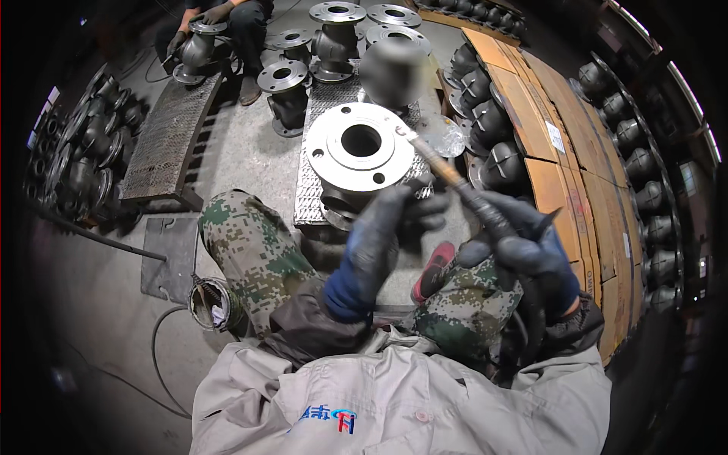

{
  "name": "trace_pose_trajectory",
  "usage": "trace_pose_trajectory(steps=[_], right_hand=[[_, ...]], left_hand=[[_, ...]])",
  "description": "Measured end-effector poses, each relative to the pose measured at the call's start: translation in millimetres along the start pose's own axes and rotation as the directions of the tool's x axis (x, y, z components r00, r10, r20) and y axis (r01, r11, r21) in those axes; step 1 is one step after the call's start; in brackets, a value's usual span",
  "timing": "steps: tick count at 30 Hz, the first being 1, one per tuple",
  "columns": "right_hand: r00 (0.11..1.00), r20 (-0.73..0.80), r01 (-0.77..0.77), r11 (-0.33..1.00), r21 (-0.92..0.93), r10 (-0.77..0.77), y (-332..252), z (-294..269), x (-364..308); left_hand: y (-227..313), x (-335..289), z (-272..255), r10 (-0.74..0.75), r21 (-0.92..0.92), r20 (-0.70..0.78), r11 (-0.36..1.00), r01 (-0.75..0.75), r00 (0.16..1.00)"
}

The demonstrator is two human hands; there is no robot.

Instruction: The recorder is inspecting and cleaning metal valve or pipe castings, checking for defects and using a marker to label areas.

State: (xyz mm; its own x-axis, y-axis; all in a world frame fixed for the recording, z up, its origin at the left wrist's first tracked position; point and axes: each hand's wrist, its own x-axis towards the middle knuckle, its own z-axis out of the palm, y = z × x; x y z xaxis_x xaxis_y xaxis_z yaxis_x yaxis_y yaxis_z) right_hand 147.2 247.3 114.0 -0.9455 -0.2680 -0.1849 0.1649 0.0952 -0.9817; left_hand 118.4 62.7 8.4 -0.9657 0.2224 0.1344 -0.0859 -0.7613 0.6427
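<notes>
My right hand (527,246), in a dark blue-grey glove, is closed round a long, slim handheld grinder (447,171) with a dark grip and a lighter front shaft. Its tip lies over the right rim of a pale machined flange on a metal valve body (334,163). This body stands upright on a chequered metal bench (307,193), its round bore facing up. My left hand (375,239), gloved the same way, is held low beside the flange's near right edge, fingers apart and nothing in them. Both hands are slightly smeared by motion.
More flanged valve bodies (334,45) stand behind the bench, one blurred. Cardboard-covered stacks (561,152) line the right. To the left are a second bench (163,144), a bucket (214,303) and a hose on the floor (155,341). A co-worker (246,26) handles a valve at back left.
</notes>
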Motion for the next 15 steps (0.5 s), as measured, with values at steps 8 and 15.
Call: trace_pose_trajectory(steps=[8, 15], right_hand=[[0.976, 0.193, -0.056, 0.971, -0.234, 0.103, 52, 36, 65], [0.929, 0.17, 0.347, 0.611, -0.712, -0.329, 72, 72, 96]], left_hand=[[31, 13, -32, -0.064, 0.273, -0.133, 0.957, 0.099, 0.989], [30, 12, -38, 0.105, 0.532, -0.15, 0.847, -0.009, 0.983]])
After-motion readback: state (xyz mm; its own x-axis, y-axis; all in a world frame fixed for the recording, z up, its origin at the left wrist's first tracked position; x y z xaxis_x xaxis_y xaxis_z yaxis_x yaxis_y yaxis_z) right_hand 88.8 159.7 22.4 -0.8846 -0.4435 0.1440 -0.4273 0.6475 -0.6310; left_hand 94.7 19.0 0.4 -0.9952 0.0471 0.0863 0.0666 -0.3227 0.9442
